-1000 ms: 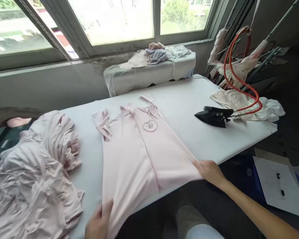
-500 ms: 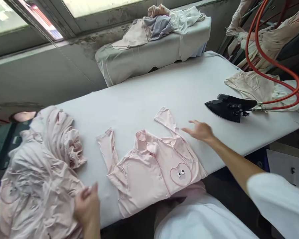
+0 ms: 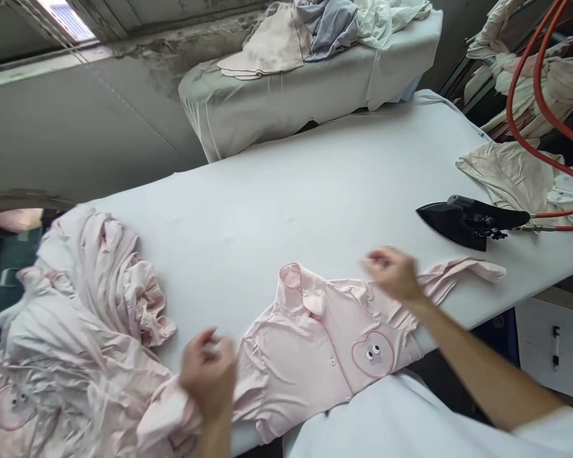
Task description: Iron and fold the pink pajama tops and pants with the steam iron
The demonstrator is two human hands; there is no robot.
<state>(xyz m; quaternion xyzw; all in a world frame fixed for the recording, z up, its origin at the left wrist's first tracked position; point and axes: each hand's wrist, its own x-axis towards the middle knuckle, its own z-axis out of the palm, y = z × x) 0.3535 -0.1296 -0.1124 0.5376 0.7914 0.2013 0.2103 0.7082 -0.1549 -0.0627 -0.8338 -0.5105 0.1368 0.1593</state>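
A pink button-up shirt (image 3: 305,362) with a stand-up collar and a heart-shaped patch (image 3: 373,353) with cartoon eyes lies face up at the table's near edge. My left hand (image 3: 209,369), blurred, is closed over the shirt's sleeve on the left, with no cloth visible in its fingers. That sleeve runs out beside the crumpled pile. My right hand (image 3: 392,272) is curled closed above the other shoulder, and no cloth shows at its fingertips. Past it, the right-hand sleeve (image 3: 463,270) stretches out towards the iron.
A black iron (image 3: 472,222) with red hoses (image 3: 544,146) rests on the white table (image 3: 286,191) at right. Crumpled pink garments (image 3: 90,331) are heaped at left. More cloths (image 3: 277,41) lie on a covered padded board (image 3: 286,95) behind. Beige cloth (image 3: 506,172) lies behind the iron.
Both sleeves, earlier pointing up and away from me, now extend out to the sides. My left hand has moved right from the pile; my right hand has gone from open to curled.
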